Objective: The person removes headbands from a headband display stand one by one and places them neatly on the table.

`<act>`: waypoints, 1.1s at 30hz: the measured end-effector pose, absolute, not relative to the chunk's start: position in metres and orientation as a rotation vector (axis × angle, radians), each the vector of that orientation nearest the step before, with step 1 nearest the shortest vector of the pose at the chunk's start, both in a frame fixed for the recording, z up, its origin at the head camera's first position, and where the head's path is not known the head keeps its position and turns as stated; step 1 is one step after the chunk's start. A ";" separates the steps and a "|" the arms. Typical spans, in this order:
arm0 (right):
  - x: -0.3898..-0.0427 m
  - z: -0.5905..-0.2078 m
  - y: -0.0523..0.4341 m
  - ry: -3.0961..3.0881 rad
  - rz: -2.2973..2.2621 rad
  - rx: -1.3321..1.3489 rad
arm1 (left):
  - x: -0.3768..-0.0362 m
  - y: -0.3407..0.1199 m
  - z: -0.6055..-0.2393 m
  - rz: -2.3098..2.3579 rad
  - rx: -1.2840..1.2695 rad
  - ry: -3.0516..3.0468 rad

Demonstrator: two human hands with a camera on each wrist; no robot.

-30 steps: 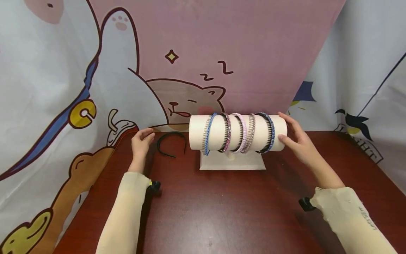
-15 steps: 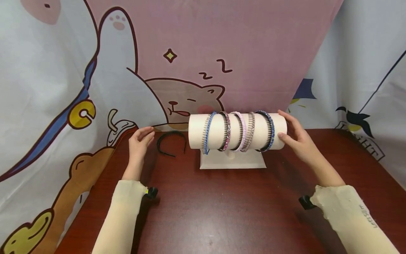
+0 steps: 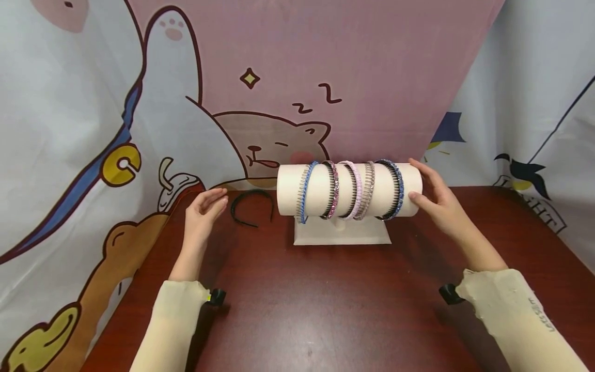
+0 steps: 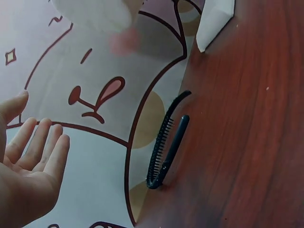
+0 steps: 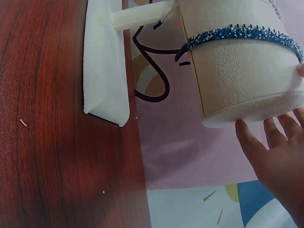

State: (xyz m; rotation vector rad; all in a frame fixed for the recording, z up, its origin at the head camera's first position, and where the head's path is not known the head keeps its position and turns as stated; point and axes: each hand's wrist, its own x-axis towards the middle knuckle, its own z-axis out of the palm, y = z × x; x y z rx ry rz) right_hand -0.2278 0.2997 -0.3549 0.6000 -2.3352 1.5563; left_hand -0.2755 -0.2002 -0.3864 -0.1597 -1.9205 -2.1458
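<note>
Right hand (image 3: 439, 199) is resting with straight fingers spread on the right end of the cream cylindrical headband stand (image 3: 288, 188), thumb on its near face. Dark blue beaded headband (image 3: 395, 188) is sitting just left of the fingers. Left hand (image 3: 203, 209) is hovering open, palm right, holding nothing, near the black toothed plastic headband (image 3: 251, 206) lying on the dark red wooden table (image 3: 325, 310), left of the stand.

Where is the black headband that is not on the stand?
In the head view the black headband lies on the table, left of the white stand, between its roll and the open left hand, which does not touch it.
</note>
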 end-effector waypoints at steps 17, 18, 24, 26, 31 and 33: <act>-0.228 -0.355 0.301 -2.311 1.570 0.602 | -0.244 -0.181 -0.399 -1.928 -0.327 -2.144; -0.228 -0.355 0.301 -2.316 1.564 0.600 | -0.243 -0.179 -0.400 -1.926 -0.337 -2.152; -0.228 -0.356 0.300 -2.316 1.560 0.602 | -0.239 -0.167 -0.406 -1.926 -0.431 -2.201; -0.228 -0.356 0.300 -2.308 1.555 0.608 | -0.238 -0.163 -0.407 -1.930 -0.462 -2.220; -0.229 -0.357 0.300 -2.292 1.563 0.630 | -0.235 -0.155 -0.410 -1.945 -0.509 -2.248; -0.229 -0.358 0.300 -2.287 1.574 0.634 | -0.234 -0.152 -0.411 -1.945 -0.519 -2.262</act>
